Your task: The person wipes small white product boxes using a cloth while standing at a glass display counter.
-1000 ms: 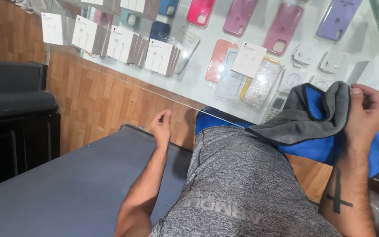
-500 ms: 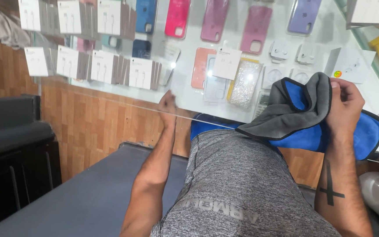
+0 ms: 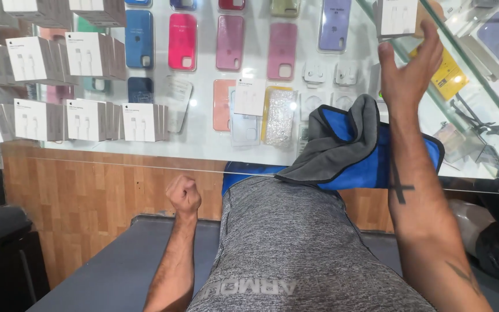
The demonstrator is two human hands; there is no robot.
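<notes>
You're wearing a heathered grey shirt (image 3: pixel 295 242) | cloth (image 3: pixel 347 144) showing blue with a grey side, black edging | phone cases: blue (image 3: pixel 140 39), hot pink (image 3: pixel 182 41), dusty pink (image 3: pixel 282 51), lilac (image 3: pixel 334 24), glittery clear (image 3: pixel 279 118) | white boxes (image 3: pixel 88 120) | counter front (image 3: pixel 88 196) showing brown wood grain | your right forearm (image 3: pixel 402 186) showing a black cross tattoo

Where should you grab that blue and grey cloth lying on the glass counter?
Probably the raised grey fold at the top of the cloth, pinched from above. That part humps up off the glass counter, so fingers can close around it, while the blue edge lies flat. The right hand is open above it; the left hand is a fist, lower down.
</notes>
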